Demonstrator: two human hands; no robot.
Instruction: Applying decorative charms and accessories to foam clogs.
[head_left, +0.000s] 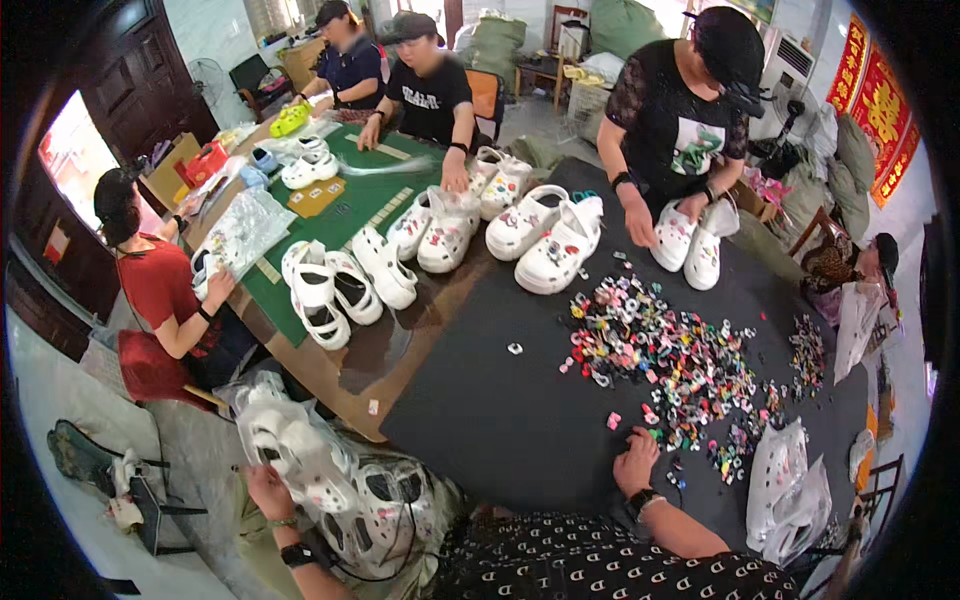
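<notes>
Bagged white clogs (290, 438): we saw them left of the black tabletop (480, 395), above more white clogs (382, 530).
Left hand (268, 492): we saw its fingers closed on their left side.
Right hand (637, 462): bent fingers rested on the tabletop; we could not tell whether they pinched anything.
Multicoloured shoe charms (685, 365): we found them heaped just beyond that hand.
Clear-wrapped clogs (778, 470): these lay to our right.

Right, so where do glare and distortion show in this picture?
Head view: the doorway at left is washed out; head view: plastic by the left hand glints; head view: the red banners tilt near the picture's dark edge.
</notes>
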